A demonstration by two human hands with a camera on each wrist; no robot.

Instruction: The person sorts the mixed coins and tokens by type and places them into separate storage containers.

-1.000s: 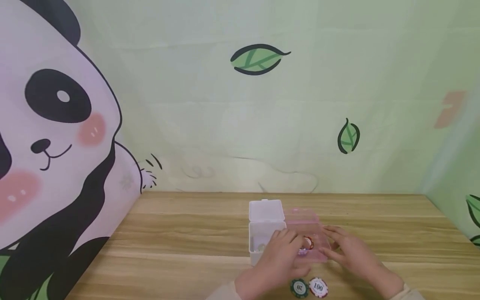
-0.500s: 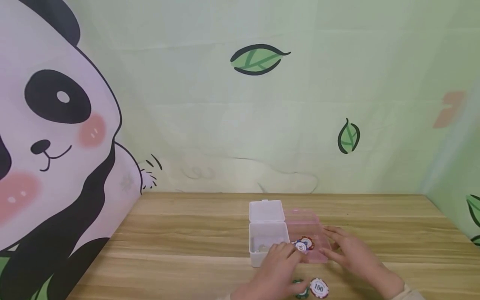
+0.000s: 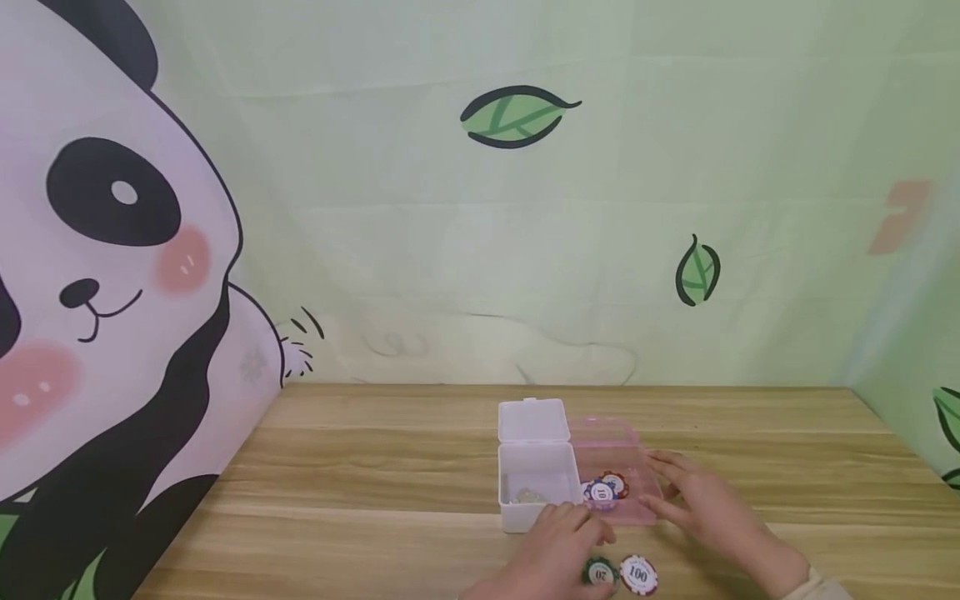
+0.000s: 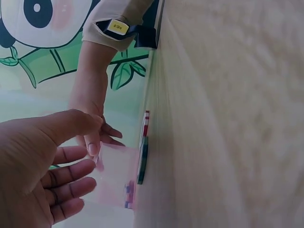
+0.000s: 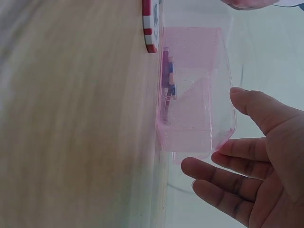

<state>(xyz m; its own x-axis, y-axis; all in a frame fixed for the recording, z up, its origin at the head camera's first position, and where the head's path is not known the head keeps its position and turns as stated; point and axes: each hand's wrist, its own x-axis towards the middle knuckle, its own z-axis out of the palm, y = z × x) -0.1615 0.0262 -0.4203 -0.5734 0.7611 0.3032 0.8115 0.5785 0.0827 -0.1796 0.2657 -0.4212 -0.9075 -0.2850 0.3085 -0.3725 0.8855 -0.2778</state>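
Note:
My left hand (image 3: 551, 554) hovers low over the table, fingers loosely bent and holding nothing. Its thumb is close to a green poker chip marked 20 (image 3: 598, 570); whether they touch I cannot tell. Beside that chip lies a white-and-red poker chip marked 100 (image 3: 639, 575). My right hand (image 3: 705, 508) rests at the right side of an open pink see-through box (image 5: 190, 137), thumb and fingers extended near its edge. Inside the box are a blue-and-white chip marked 10 (image 3: 602, 493) and a red-edged chip (image 3: 617, 483), overlapping.
A white box (image 3: 517, 518) with its lid (image 3: 534, 421) folded back stands against the pink box's left side. Pale small pieces (image 3: 527, 496) lie in it, too blurred to name. A printed panda cloth (image 3: 397, 208) hangs behind the wooden table (image 3: 375, 475).
My left hand has drawn back out of the pink box toward the near chips, uncovering the blue-and-white chip inside. My right hand has stayed at the box's side.

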